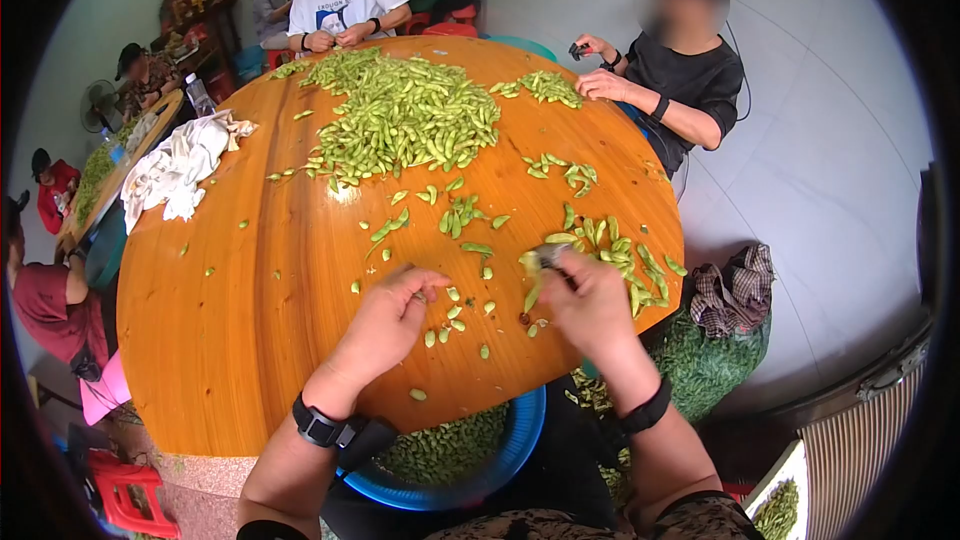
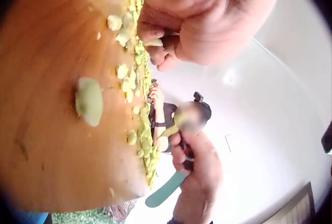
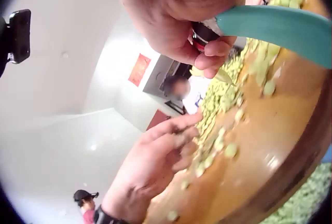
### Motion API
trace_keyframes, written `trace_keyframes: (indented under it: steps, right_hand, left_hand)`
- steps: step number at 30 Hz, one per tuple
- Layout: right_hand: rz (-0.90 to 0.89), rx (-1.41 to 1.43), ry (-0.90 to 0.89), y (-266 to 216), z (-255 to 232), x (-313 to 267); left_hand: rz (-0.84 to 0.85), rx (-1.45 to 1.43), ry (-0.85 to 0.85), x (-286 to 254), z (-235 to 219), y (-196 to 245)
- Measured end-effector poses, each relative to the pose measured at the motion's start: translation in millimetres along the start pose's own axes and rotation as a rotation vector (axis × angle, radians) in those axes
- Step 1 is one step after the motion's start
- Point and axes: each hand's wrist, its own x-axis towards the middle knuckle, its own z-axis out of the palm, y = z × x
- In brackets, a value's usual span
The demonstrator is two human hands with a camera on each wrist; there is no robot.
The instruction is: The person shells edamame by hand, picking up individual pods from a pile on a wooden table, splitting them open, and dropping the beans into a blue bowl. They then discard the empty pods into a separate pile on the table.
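Observation:
In the head view my left hand is over the near table, fingers pointing right. The left wrist view shows a small pale bean between its finger and thumb. To the right, my right hand grips a small hand tool with black and red parts and a curved teal handle. A yellow-green soybean pod sticks out at its fingertips. Loose shelled beans lie on the wood between the hands. More pods are strewn beyond the right hand.
On the round wooden table a large heap of pods spreads across the far side. A white cloth lies at the left edge. Below the near edge is a blue basin of beans. Two people sit across the table.

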Motion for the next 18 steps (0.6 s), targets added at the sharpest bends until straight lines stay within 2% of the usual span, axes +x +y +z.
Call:
trace_keyframes:
  steps: [1,3,4,5,6,8,12,14,18]
  right_hand:
    - [-0.084,-0.141,0.052,11.3,-12.3,2.4]
    - [-0.054,-0.505,0.077,22.7,-35.0,2.1]
    - [-0.091,-0.577,0.118,34.2,-41.5,0.1]
    - [-0.093,-0.574,0.115,37.9,-47.4,-4.1]
    - [-0.091,-0.587,0.124,40.1,-52.4,-8.7]
    - [-0.089,-0.561,0.118,40.6,-57.8,-16.5]
    - [-0.161,-0.329,0.099,36.2,-49.2,-23.9]
    - [-0.161,-0.299,0.082,41.9,-40.4,-24.8]
    - [-0.136,-0.258,0.066,55.0,-31.4,-23.2]
  left_hand:
    - [0.004,0.066,0.003,-1.1,-2.7,0.0]
    - [-0.010,0.094,-0.006,-4.9,-2.4,2.7]
    - [0.018,0.277,-0.044,-7.4,-2.0,5.0]
    - [0.046,0.461,-0.082,-8.5,-1.2,8.3]
    - [0.041,0.464,-0.078,-8.4,-0.5,13.9]
    - [0.190,0.631,0.039,-4.8,1.5,25.7]
    - [0.222,0.690,0.003,13.6,7.2,34.2]
    - [0.197,0.556,-0.073,23.3,16.4,27.7]
    - [0.252,0.566,-0.056,39.3,37.4,19.3]
